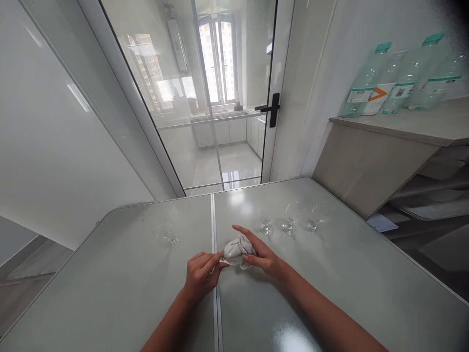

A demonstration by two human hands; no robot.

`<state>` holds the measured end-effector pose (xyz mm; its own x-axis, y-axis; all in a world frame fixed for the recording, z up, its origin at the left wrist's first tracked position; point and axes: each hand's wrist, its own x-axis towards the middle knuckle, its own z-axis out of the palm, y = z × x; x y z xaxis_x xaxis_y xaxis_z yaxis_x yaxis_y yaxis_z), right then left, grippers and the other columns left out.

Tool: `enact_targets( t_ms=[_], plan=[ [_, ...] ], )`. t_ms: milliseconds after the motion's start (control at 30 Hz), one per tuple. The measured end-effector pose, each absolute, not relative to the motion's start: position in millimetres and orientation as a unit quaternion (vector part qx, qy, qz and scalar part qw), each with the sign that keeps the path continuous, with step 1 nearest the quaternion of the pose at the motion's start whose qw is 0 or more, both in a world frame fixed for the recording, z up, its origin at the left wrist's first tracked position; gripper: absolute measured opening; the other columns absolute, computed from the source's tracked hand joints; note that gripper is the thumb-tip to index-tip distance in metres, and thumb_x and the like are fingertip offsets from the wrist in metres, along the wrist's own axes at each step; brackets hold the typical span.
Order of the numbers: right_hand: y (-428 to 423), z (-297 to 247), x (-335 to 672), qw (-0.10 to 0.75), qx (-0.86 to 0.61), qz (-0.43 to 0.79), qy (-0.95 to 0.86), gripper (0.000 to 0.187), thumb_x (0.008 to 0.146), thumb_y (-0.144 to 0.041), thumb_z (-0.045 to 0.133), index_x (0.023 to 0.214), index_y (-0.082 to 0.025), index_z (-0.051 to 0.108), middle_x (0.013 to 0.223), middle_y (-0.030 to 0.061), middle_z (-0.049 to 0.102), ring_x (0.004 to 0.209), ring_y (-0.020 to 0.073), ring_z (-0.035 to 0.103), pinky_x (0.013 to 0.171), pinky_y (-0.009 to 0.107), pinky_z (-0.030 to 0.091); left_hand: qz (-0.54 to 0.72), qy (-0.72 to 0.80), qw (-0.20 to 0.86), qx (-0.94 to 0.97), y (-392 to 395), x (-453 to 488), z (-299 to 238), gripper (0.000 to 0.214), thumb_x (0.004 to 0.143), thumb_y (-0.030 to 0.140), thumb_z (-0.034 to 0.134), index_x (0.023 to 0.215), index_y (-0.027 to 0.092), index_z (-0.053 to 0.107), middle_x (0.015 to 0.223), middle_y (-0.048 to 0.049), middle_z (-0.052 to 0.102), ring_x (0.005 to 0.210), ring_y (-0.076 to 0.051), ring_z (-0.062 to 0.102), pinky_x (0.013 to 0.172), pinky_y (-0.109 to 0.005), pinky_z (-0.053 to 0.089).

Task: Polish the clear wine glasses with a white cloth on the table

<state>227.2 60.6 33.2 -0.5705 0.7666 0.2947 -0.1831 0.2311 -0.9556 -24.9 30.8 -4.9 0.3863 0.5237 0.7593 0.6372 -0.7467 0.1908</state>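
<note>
A stemmed wine glass (231, 255) lies tipped on its side between my hands, just above the table's middle seam. My left hand (203, 274) pinches it at its stem end, fingers closed. A white cloth (242, 246) is bunched at the glass's bowl and seems to be partly inside it. My right hand (262, 254) grips the cloth at the mouth of the glass, with its index finger stretched out. The right hand's remaining fingers are hidden behind the cloth.
Three clear stemmed glasses stand to the right: one (266, 228), another (289, 227) and a third (312, 225). A further glass (173, 241) is at the left. Several plastic bottles (361, 88) stand on a shelf (399, 124) beside the table (300, 313). A glass door (234, 161) lies beyond.
</note>
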Motion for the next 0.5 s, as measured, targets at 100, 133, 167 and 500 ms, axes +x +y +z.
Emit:
enact_targets(
  t_ms=[100,133,167,500],
  plan=[
    [60.6,34.3,228.6,0.415,-0.221,0.567,-0.676,0.059,0.091,-0.042,0.067,0.145,-0.025,0.052,0.092,0.0017,0.059,0.075,0.0179,0.051,0.071,0.029,0.042,-0.428,-0.354,0.071,-0.828,28.6,-21.3,-3.8,0.033,0.089,0.015,0.071,0.121,0.019,0.065,0.078,-0.0037,0.075,0.063,-0.014,0.067,0.063,-0.027,0.049],
    [59.8,33.7,228.5,0.433,-0.235,0.55,-0.674,0.053,0.09,-0.041,0.068,0.139,-0.025,0.057,0.09,0.0016,0.059,0.074,0.0175,0.05,0.069,0.029,0.042,-0.43,-0.357,0.076,-0.826,28.0,-20.2,-3.6,0.034,0.088,0.015,0.072,0.121,0.019,0.065,0.078,-0.0035,0.075,0.064,-0.014,0.067,0.063,-0.027,0.05],
    [58.6,33.0,227.8,0.46,-0.256,0.534,-0.661,0.049,0.089,-0.041,0.07,0.135,-0.025,0.06,0.088,0.0014,0.058,0.072,0.0172,0.049,0.068,0.029,0.042,-0.431,-0.361,0.078,-0.823,27.6,-19.4,-3.5,0.033,0.087,0.015,0.073,0.119,0.018,0.066,0.077,-0.0029,0.075,0.063,-0.014,0.067,0.063,-0.027,0.05],
    [53.2,23.9,191.3,0.595,-0.266,0.679,-0.338,0.047,0.094,-0.051,0.059,0.133,-0.026,0.059,0.11,0.0072,0.068,0.091,0.0234,0.062,0.08,0.035,0.051,-0.512,-0.474,-0.075,-0.713,27.9,-13.9,-1.6,0.014,0.088,0.028,0.072,0.097,0.017,0.072,0.068,0.0,0.07,0.054,-0.012,0.062,0.054,-0.021,0.049]
  ],
)
